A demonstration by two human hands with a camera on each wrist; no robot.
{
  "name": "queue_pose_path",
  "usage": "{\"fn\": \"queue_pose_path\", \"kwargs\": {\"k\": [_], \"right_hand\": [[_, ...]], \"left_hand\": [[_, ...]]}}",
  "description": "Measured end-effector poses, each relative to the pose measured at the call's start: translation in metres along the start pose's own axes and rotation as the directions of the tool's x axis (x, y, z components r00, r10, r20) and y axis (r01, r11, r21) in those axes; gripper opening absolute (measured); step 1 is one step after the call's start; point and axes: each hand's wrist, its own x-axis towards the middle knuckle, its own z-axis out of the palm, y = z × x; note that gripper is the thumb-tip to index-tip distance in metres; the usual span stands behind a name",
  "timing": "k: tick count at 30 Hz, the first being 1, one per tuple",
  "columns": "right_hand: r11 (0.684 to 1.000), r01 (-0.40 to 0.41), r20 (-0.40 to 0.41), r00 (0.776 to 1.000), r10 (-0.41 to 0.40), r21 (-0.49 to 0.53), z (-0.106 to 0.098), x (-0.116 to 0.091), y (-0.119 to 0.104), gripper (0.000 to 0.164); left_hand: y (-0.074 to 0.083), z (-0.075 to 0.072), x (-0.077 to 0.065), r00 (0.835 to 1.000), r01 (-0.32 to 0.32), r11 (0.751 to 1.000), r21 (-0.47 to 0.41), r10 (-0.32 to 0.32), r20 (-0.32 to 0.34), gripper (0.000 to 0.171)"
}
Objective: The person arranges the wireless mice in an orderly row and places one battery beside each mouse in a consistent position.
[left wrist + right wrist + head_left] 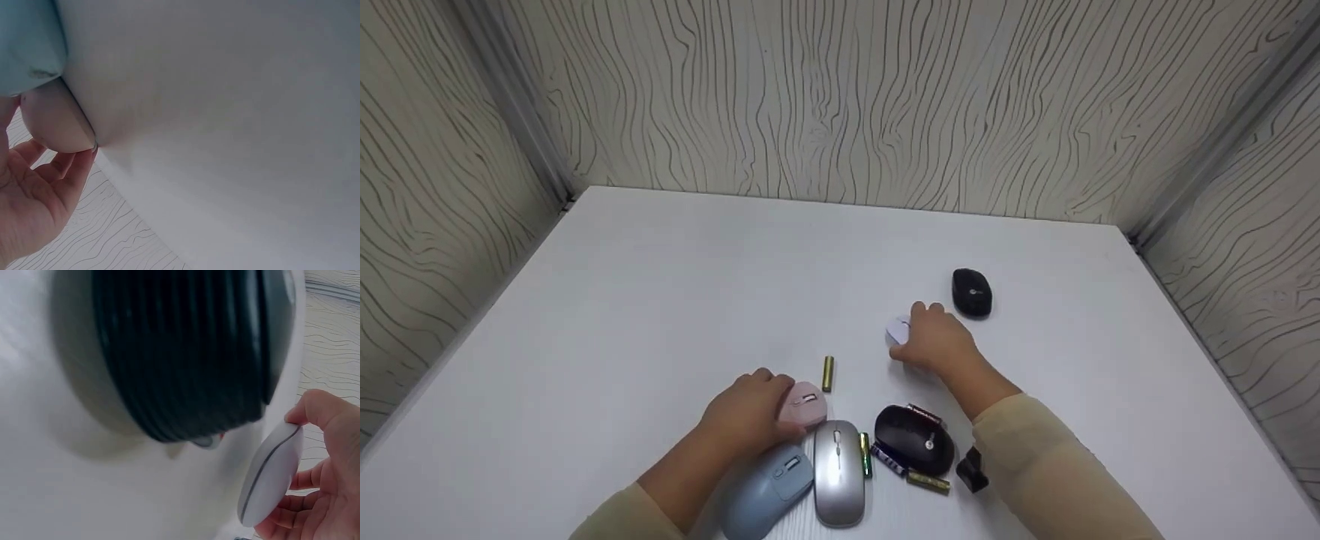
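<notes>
While one side has a pink mouse (804, 405), the other has a white mouse (898, 331)

So the left grip (746, 412) is curled around the pink mouse toward the near part of the desk (697, 277), thumb one side, fingers the other, spread only as wide as its body. The right grip (937, 341) is farther out and has the white one by its edges, same deal. My guess: edge holds leave the buttons alone and make steering easy. Can't tell if either mouse is off the surface.

Pink is just beside a blue mouse (765, 491) and a silver mouse (839, 472). A green battery (865, 455) lies along silver's right side, and red (925, 414), striped (889, 460) and gold (928, 481) batteries sit around the near black mouse (913, 441), which probably helps stop them rolling. A lone gold battery (828, 373) lies just past pink.

As for obstacles, the left arm partly hides blue, a far black mouse (972, 293) sits just beyond the right grip, and a small black object (973, 470) (no idea what) is by the right sleeve (1042, 457). Something dark and ribbed (180, 354) fills much of the right wrist view.
</notes>
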Motion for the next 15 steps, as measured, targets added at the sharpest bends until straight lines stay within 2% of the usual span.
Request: {"fn": "queue_pose_path", "kwargs": {"k": [7, 15], "right_hand": [[0.991, -0.062, -0.021, 0.998, 0.065, 0.118, -0.007, 0.025, -0.003, 0.075], [0.974, -0.094, 0.012, 0.996, 0.093, 0.206, -0.024, 0.045, -0.006, 0.076]], "left_hand": [[0.000, -0.003, 0.002, 1.000, -0.011, 1.000, 0.002, 0.012, -0.005, 0.061], [-0.001, -0.001, 0.000, 0.999, -0.039, 0.999, 0.007, 0.039, -0.030, 0.060]]}}
